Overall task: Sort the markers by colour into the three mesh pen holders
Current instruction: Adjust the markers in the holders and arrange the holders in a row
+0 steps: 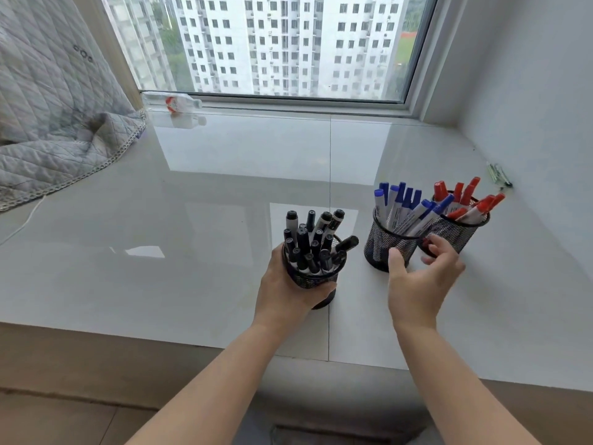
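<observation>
black markers (309, 248) fill the holder (316, 279) our left hand (288, 284) grips on the sill (224, 175); our right hand (420, 277), fingers loose, nears the blue holder (382, 248). a careless nudge could tip it into the red holder (459, 232).

The right hand (420, 277) hides the blue holder's (380, 248) near wall.

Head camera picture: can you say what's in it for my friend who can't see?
Three mesh pen holders stand on a shiny white sill: black markers, blue markers and red markers, one colour in each. The left hand grips the black markers' holder, and the right hand reaches, fingers spread, towards the blue one.
</observation>
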{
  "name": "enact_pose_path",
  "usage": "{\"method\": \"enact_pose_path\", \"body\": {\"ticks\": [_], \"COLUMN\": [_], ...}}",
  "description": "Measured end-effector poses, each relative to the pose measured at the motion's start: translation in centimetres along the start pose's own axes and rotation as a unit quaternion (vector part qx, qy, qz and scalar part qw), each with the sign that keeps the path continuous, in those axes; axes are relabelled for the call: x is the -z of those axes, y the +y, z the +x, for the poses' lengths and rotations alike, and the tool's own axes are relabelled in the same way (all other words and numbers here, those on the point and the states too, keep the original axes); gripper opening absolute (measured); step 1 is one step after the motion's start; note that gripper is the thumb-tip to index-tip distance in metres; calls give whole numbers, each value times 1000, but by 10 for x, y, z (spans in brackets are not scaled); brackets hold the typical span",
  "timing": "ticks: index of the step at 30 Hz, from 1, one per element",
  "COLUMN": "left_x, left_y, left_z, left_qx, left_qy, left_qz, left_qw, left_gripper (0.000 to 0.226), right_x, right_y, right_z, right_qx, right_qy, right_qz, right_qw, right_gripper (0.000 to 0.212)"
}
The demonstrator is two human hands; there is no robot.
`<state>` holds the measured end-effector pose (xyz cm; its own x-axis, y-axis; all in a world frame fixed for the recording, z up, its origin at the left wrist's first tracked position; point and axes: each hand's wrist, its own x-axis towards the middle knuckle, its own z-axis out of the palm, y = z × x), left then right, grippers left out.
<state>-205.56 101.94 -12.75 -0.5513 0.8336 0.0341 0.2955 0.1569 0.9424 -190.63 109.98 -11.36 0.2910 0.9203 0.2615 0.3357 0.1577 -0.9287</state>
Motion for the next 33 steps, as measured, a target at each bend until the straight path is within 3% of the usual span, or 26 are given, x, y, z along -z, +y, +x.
{"method": "enact_pose_path", "body": {"ticks": [2,5,8,11,14,17,20,22,25,27,29,30,33], "left_x": [-1,-2,-2,3,9,21,46,64,76,74,66,61,44], "left_y": [0,0,-1,-2,-2,-2,4,16,47,71,93,102,116], "left_z": [4,9,13,17,24,33,41,49,60,65,68,70,76], "left_qx": [1,-3,-9,-5,-2,10,15,-6,-60,-124,-192,-221,-257], "left_qy": [1,0,-2,-27,-52,-113,-222,-205,-87,-48,-66,-92,-143], "left_qz": [2,2,7,10,19,36,25,3,-38,6,93,169,420], "left_qw": [1000,1000,1000,1000,998,993,975,979,994,991,975,956,858], "left_gripper": [72,71,71,66,65,65,79,85,62,41,25,18,16], "right_x": [-2,-6,-6,-6,-8,-12,-15,-17,-21,-23,-23,-24,-25], "right_y": [6,9,6,-5,-19,-32,-40,-45,-52,-57,-62,-64,-71], "right_z": [6,12,9,4,9,15,20,25,32,37,41,43,48], "right_qx": [-4,-1,51,187,282,254,242,240,235,216,211,215,224], "right_qy": [6,2,32,53,-22,-151,-219,-246,-272,-300,-326,-336,-371], "right_qz": [-28,-45,-40,-42,-35,-4,-6,-10,-28,-35,-55,-71,-121], "right_qw": [1000,999,997,980,959,955,945,939,933,928,920,914,893], "right_gripper": [76,87,81,57,30,21,21,21,22,20,19,18,20]}}
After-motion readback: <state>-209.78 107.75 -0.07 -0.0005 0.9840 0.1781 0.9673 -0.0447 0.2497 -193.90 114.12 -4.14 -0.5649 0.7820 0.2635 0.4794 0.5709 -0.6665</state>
